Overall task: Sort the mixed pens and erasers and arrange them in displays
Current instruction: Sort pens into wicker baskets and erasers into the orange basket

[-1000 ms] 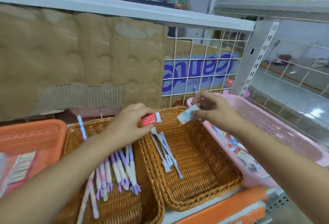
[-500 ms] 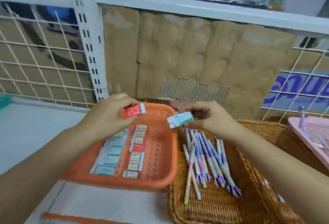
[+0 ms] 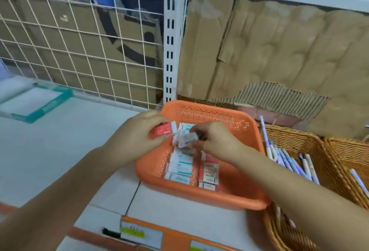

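Observation:
An orange plastic basket (image 3: 221, 111) sits on the white shelf and holds two rows of erasers: teal-and-white ones (image 3: 179, 166) on the left, red ones (image 3: 208, 173) on the right. My left hand (image 3: 137, 135) pinches a red eraser (image 3: 164, 129) above the basket's back left. My right hand (image 3: 215, 143) pinches a teal-and-white eraser (image 3: 186, 140) low over the far end of the teal row. To the right, a wicker basket (image 3: 295, 137) holds several purple-and-white pens (image 3: 287, 159).
A second wicker basket (image 3: 347, 151) with pens stands at the far right. A teal-edged clear tray (image 3: 34, 101) lies at the left on the shelf. Wire mesh and torn cardboard back the shelf; a white upright post (image 3: 171, 37) stands behind the orange basket.
The view has swung left from the wicker baskets to the orange basket. Both hands, each still holding its eraser, have come down over the basket; the right hand's eraser now sits near the teal row.

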